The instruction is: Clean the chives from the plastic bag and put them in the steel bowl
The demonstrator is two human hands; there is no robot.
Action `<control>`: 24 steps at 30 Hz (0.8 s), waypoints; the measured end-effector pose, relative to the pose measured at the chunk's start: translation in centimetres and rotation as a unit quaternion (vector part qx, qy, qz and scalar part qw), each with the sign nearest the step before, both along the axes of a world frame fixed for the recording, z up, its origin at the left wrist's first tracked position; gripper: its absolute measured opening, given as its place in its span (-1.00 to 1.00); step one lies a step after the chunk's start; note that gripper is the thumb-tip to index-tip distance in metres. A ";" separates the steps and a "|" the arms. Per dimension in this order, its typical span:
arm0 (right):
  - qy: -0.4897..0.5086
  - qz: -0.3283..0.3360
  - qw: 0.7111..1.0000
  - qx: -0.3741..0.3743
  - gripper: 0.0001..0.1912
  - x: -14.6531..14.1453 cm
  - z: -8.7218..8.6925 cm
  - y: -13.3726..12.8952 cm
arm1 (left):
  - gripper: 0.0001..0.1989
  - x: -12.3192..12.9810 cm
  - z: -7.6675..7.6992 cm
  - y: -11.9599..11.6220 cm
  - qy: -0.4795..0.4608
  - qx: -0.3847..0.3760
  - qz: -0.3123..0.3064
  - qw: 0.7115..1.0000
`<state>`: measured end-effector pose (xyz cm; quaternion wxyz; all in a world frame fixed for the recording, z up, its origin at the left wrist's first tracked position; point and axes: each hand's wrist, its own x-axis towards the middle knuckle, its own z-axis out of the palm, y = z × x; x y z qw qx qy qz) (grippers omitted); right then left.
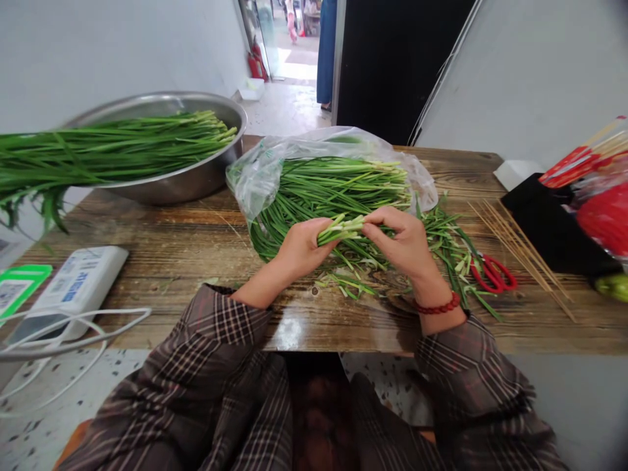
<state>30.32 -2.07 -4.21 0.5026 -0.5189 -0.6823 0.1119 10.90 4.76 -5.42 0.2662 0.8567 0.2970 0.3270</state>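
Note:
My left hand (pixel 305 247) is closed around a small bunch of green chives (pixel 341 228), their pale stem ends pointing right. At those ends, the thumb and fingers of my right hand (pixel 400 241) are pinched together on the stems. Behind both hands, a larger pile of chives (pixel 338 190) lies on an open clear plastic bag (pixel 258 173). Loose trimmings (pixel 350 285) are scattered on the wooden table (pixel 196 245) below and right of my hands.
A steel basin (pixel 189 180) with long chives stands at the back left. Nearer are a white device (pixel 81 288) and cables (pixel 112 320). Red-handled scissors (pixel 493 273), thin sticks (pixel 523 245) and a black box (pixel 552 229) lie right. A person's leg (pixel 326 55) shows in the doorway.

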 end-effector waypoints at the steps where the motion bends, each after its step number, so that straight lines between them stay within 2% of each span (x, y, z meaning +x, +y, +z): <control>1: 0.010 0.007 1.000 -0.019 -0.80 0.0 -0.1 0.0 | -0.81 -0.1 0.1 0.1 -0.015 -0.001 0.015 1.000; 3: 0.000 0.016 0.999 -0.050 -0.77 0.1 -0.3 0.1 | -0.79 -0.3 0.3 0.4 -0.063 -0.011 0.059 0.996; 6: -0.102 0.046 0.991 -0.070 -0.81 -0.1 -0.7 0.1 | -0.77 -0.6 0.5 0.8 -0.120 -0.038 0.108 0.986; 8: -0.192 0.063 0.975 -0.091 -0.81 -0.5 -1.1 0.0 | -0.77 -0.8 0.7 0.9 -0.135 -0.049 0.118 0.983; 11: -0.316 0.052 0.941 -0.114 -0.79 -1.5 -1.6 -0.1 | -0.78 -0.8 0.7 0.8 -0.138 -0.050 0.121 0.982; 14: -0.376 0.036 0.919 -0.112 -0.85 -2.2 -1.9 -0.2 | -0.78 -0.8 0.7 0.7 -0.133 -0.046 0.131 0.981; 17: -0.340 0.027 0.934 -0.107 -0.95 -2.0 -1.8 -0.1 | -0.76 -0.8 0.5 0.7 -0.129 -0.052 0.134 0.981; 21: -0.234 0.012 0.969 -0.083 -0.90 -1.0 -1.3 -0.1 | -0.76 -0.8 0.4 0.9 -0.114 -0.066 0.091 0.987; 24: -0.181 0.013 0.983 -0.040 -0.87 -0.9 -1.1 -0.1 | -0.80 -0.7 0.5 1.0 -0.074 -0.037 0.053 0.995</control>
